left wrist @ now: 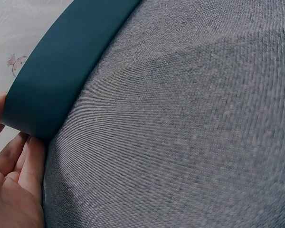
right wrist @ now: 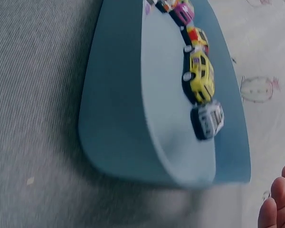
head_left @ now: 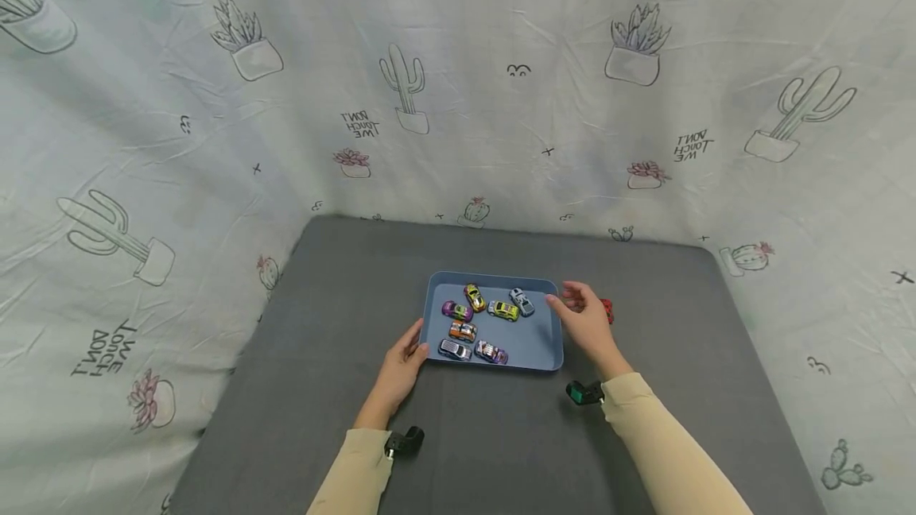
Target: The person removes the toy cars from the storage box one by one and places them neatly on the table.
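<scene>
— Down by the near-left corner of the tray, the left hand pinches the wall between thumb and fingers!
— And the right hand?
— Loose, fingers parted, holding nothing I can see, just by the tray's right end. Inside sit seven toy cars; one red car lies on the table to the right, partly hidden by that hand. Nearly all loaded, I'd judge: one left, unless more hides there.
— And the wrist views?
— The left catches fingers tucked at the tray's base, lost to the head view, but no cars. The right shows fingertips clear of the tray, yet no red car; only the head view has that, curtain far behind.
</scene>
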Available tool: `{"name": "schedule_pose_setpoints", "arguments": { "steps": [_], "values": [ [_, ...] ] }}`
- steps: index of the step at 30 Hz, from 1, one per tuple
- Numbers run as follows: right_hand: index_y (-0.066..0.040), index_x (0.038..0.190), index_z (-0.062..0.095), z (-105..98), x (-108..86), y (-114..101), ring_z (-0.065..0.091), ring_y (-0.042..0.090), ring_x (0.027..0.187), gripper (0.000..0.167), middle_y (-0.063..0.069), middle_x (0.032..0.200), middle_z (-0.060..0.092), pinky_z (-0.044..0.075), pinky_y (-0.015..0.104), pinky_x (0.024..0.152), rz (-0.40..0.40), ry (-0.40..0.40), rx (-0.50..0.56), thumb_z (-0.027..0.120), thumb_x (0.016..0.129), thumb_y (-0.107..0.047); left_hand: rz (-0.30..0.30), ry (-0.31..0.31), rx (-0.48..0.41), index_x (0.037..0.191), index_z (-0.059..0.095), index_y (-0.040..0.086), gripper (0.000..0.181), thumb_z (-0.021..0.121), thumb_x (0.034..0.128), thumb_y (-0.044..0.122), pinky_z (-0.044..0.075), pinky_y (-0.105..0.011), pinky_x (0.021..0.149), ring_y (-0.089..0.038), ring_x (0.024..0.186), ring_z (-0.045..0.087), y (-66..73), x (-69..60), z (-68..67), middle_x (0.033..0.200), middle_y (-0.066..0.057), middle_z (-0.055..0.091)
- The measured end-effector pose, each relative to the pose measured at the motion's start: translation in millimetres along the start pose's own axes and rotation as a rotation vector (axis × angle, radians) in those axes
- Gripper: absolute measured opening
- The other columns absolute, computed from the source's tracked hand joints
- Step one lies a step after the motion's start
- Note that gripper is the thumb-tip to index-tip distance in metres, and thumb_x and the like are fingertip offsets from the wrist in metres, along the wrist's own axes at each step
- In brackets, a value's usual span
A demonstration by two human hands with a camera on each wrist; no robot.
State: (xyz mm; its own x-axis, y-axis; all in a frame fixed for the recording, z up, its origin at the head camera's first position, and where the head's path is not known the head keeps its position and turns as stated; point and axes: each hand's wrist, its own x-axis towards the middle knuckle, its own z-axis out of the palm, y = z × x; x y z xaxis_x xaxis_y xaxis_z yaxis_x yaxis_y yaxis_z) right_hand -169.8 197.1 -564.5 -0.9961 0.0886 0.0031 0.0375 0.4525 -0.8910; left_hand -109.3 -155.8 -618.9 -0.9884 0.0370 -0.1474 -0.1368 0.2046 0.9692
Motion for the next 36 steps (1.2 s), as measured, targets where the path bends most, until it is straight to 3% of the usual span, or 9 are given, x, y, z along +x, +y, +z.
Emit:
{"name": "schedule_pose_setpoints", "arguments": {
  "steps": [9, 26, 36],
  "values": [
    [-0.005, 0.134, 0.052, 22, 2.8, -12, 0.052, 0.029, 0.105, 0.062, 0.02, 0.124, 0.056, 0.046, 0.046, 0.089, -0.075, -0.077, -0.045, 0.069, 0.089, -0.044, -0.011, 0.008, -0.012, 0.149, 0.039, 0.027, 0.052, 0.055, 0.1005, 0.02, 0.034, -0.048, 0.108, -0.032, 0.136, 0.036, -1.3, 0.3, -0.1, 0.151, -0.009, 0.039],
    [-0.011, 0.137, 0.051, 53, 7.4, -14, 0.055, 0.024, 0.103, 0.064, 0.01, 0.121, 0.056, 0.051, 0.04, 0.077, -0.012, -0.189, -0.099, 0.071, 0.087, -0.045, -0.01, 0.005, -0.024, 0.149, 0.039, 0.028, 0.052, 0.055, 0.1004, 0.021, 0.035, -0.047, 0.108, -0.031, 0.136, 0.037, -2.3, 1.3, 0.7, 0.151, -0.009, 0.038],
    [-0.011, 0.142, 0.048, 63, 6.6, -14, 0.052, 0.024, 0.106, 0.067, 0.009, 0.129, 0.05, 0.05, 0.041, 0.076, -0.002, -0.253, -0.139, 0.073, 0.087, -0.04, -0.014, -0.018, -0.035, 0.15, 0.037, 0.027, 0.052, 0.053, 0.101, 0.022, 0.034, -0.045, 0.109, -0.029, 0.138, 0.034, -1.1, 0.1, -0.3, 0.152, -0.007, 0.035]
  ]
}}
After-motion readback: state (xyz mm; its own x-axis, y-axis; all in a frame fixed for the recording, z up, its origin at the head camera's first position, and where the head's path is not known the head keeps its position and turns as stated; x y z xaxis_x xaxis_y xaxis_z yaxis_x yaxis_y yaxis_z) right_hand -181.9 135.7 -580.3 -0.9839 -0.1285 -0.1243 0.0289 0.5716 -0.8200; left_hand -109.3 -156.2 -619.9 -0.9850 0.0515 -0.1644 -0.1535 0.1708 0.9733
